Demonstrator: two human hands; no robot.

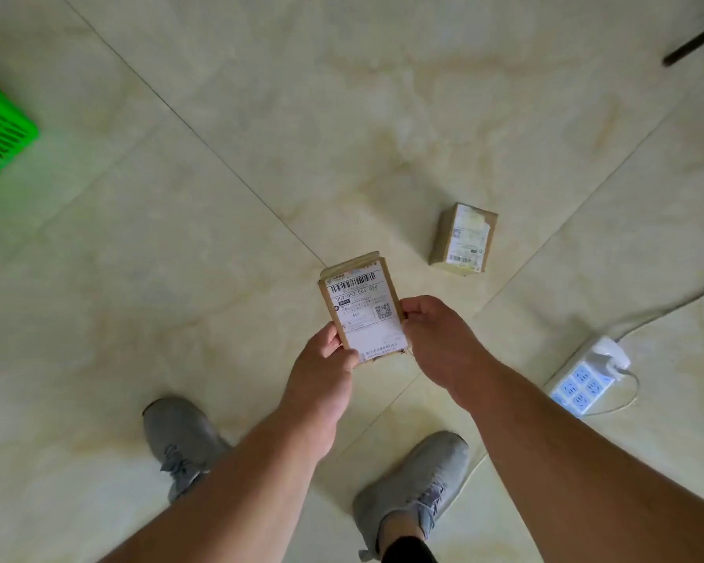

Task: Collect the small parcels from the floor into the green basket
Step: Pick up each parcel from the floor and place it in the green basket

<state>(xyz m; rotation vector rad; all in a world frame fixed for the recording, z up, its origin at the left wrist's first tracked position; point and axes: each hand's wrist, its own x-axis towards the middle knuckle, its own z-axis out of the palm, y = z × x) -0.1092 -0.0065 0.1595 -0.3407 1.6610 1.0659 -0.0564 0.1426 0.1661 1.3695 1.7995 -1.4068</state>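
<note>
I note left hand [326,367] and right hand [431,331] pinching the labelled parcel [362,314] between fingertips, label up, for carrying to the green basket [1,132].

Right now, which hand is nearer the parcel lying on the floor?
Right. The right hand is just below-left of the floor parcel; the left hand sits farther left, across the held parcel.

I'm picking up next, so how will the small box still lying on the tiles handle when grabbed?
The cardboard parcel on the floor looks stiff: its edges are square and uncrushed. It is probably light, going by its small size. Flat faces mean it should not roll, though it may slide on the glossy tiles.
</note>
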